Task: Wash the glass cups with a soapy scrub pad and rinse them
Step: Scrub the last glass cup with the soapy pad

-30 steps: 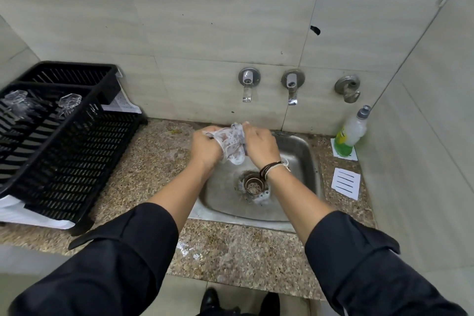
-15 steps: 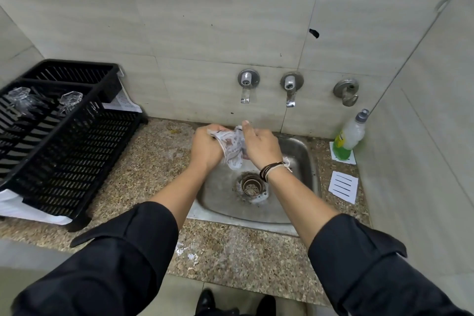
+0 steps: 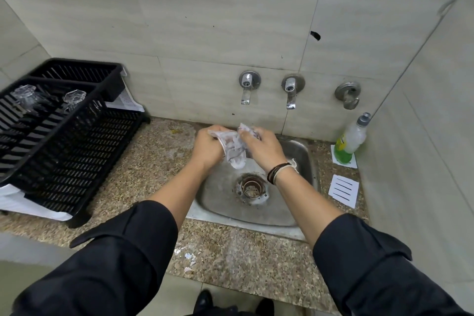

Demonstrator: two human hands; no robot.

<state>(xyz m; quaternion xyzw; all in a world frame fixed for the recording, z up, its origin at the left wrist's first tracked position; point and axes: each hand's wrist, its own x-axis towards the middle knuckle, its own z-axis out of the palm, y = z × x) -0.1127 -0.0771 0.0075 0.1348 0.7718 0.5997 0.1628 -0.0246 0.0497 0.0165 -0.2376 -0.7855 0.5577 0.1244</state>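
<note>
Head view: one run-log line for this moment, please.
stage: soaping | left hand: grips glass cup | right hand: at its rim | location: over sink | taps: no water visible

Black dish rack point(image 3: 64, 151) sits on my left on the granite counter point(image 3: 230, 251); two wall taps point(image 3: 246, 86) ahead; lined paper card point(image 3: 343, 190) to my right, nr the wall.

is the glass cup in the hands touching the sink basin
Apart. The head view shows the glass cup held by the left hand and right hand above the sink, bare steel visible beneath it.
</note>
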